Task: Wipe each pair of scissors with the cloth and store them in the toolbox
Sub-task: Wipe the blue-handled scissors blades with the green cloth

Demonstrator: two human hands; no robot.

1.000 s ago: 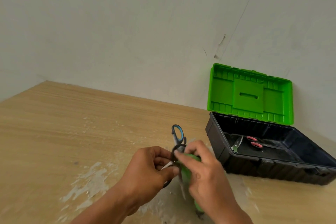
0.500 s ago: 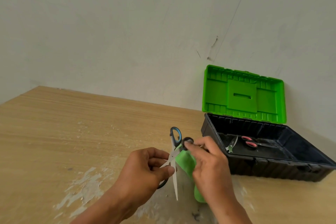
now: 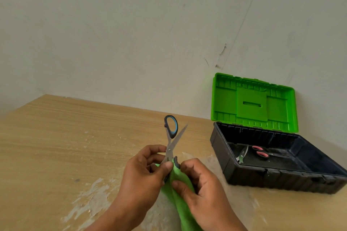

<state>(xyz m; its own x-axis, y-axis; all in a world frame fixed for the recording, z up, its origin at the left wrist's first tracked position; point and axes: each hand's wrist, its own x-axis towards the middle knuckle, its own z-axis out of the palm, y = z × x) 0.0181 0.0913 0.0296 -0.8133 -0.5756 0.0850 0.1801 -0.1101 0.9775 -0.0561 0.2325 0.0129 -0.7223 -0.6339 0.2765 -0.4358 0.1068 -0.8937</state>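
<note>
Scissors with black-and-blue handles (image 3: 171,129) are spread wide above the table, one handle loop and one blade tip pointing up. My left hand (image 3: 144,176) pinches them near the pivot. My right hand (image 3: 204,187) grips a green cloth (image 3: 178,193) wrapped round the lower handle and blade. To the right stands the toolbox (image 3: 221,148), black tub with its green lid (image 3: 251,103) raised. Inside lie red-handled scissors (image 3: 261,153) and a second pair (image 3: 243,154).
The wooden table (image 3: 56,137) has worn, pale patches of peeled finish (image 3: 88,199) near my left arm. A plain wall (image 3: 131,33) rises behind the table and the toolbox lid leans close to it.
The scissors have been turned and opened wide, so a blade that pointed down now points up. The cloth has shifted lower in my right hand.
</note>
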